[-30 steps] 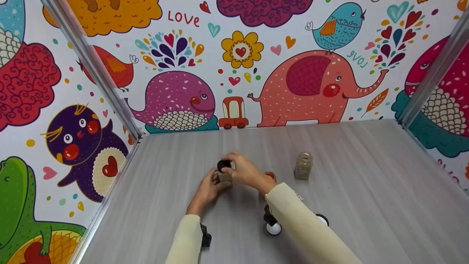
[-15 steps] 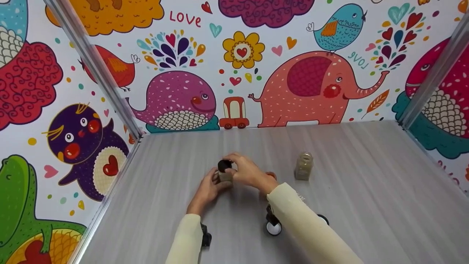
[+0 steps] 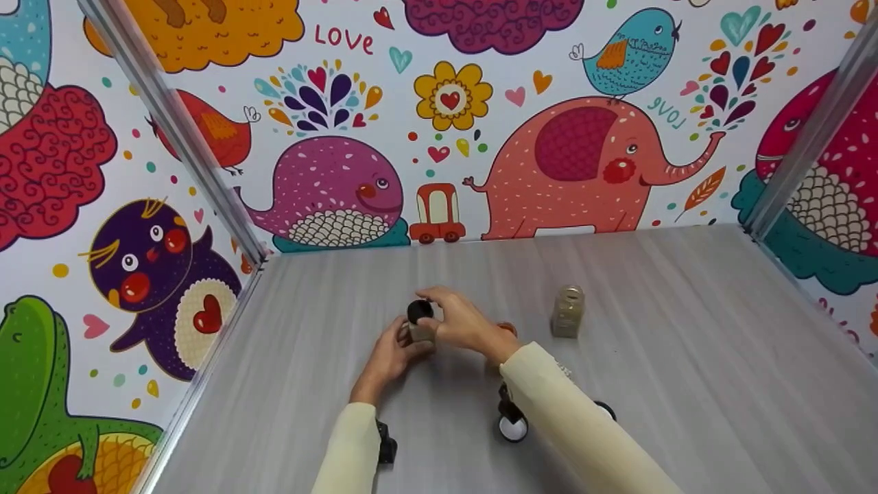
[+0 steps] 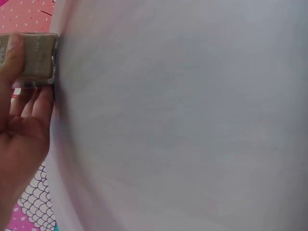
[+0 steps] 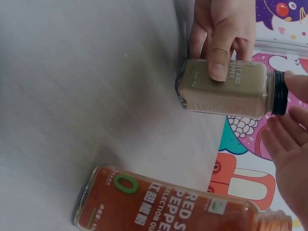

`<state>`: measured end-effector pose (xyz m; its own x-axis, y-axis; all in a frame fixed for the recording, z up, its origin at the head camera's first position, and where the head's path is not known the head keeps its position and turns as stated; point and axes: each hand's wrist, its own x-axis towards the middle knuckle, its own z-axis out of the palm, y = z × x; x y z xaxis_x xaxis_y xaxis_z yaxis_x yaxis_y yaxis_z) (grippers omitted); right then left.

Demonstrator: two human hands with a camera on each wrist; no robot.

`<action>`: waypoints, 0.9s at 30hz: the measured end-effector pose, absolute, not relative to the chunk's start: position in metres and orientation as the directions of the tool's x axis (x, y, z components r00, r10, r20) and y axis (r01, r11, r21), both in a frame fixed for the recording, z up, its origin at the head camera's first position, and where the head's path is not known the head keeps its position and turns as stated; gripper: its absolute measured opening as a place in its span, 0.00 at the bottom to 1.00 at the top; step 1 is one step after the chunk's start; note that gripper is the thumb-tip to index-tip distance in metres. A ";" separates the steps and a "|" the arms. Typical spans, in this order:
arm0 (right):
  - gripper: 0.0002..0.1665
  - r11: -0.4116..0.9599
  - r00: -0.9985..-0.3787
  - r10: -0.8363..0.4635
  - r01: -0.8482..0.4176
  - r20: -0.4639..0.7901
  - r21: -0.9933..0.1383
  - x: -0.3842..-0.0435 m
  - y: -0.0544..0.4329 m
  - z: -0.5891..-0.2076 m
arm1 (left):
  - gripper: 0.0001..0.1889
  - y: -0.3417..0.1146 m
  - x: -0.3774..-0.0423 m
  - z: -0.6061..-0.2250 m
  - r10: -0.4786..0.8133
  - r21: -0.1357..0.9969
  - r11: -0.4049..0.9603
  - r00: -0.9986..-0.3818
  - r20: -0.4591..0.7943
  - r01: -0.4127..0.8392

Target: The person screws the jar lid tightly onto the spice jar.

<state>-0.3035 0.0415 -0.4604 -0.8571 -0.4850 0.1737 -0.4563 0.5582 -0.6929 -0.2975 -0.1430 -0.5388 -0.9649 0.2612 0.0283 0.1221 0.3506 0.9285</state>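
A square glass jar of salt and pepper seasoning (image 5: 228, 91) with a black lid (image 3: 420, 311) stands upright on the table. My left hand (image 3: 391, 357) grips its body, with the thumb across the label in the right wrist view. My right hand (image 3: 461, 322) has its thumb and fingers at the lid, which sits on the jar's neck. Beside the right wrist is a jar of red sweet pepper powder (image 5: 163, 202); it has no lid, and the arm mostly hides it in the head view. The left wrist view catches only part of the gripped jar (image 4: 38, 60).
Another lidless jar of brownish powder (image 3: 568, 313) stands to the right on the grey table (image 3: 686, 329). Nearer, a round black-rimmed lid (image 3: 513, 428) lies white side up; a second lid (image 3: 606, 409) is partly behind the right sleeve. Printed walls enclose the back and sides.
My right fingers have shifted slightly around the black lid. My left hand and the jar stay in the same place, as do the other jars.
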 end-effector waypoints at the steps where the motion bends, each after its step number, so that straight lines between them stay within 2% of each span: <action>1: 0.28 0.554 -0.855 -0.490 -0.458 0.173 -0.695 -0.303 0.041 -0.461 | 0.35 -0.143 -0.297 -0.540 0.261 0.928 0.353 -0.965 0.029 0.123; 20: 0.23 0.537 -0.840 -0.498 -0.494 0.216 -0.684 -0.305 0.041 -0.464 | 0.30 -0.145 -0.295 -0.538 0.272 0.925 0.349 -0.961 0.053 0.150; 27: 0.19 0.523 -0.833 -0.487 -0.518 0.261 -0.677 -0.306 0.040 -0.466 | 0.32 -0.143 -0.295 -0.538 0.261 0.927 0.354 -0.965 0.030 0.124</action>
<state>-0.3056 0.0402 -0.4663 -0.8334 -0.4869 0.2613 -0.5178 0.5230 -0.6770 -0.2952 -0.1429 -0.5379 -0.9648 0.2613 0.0297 0.1245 0.3540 0.9269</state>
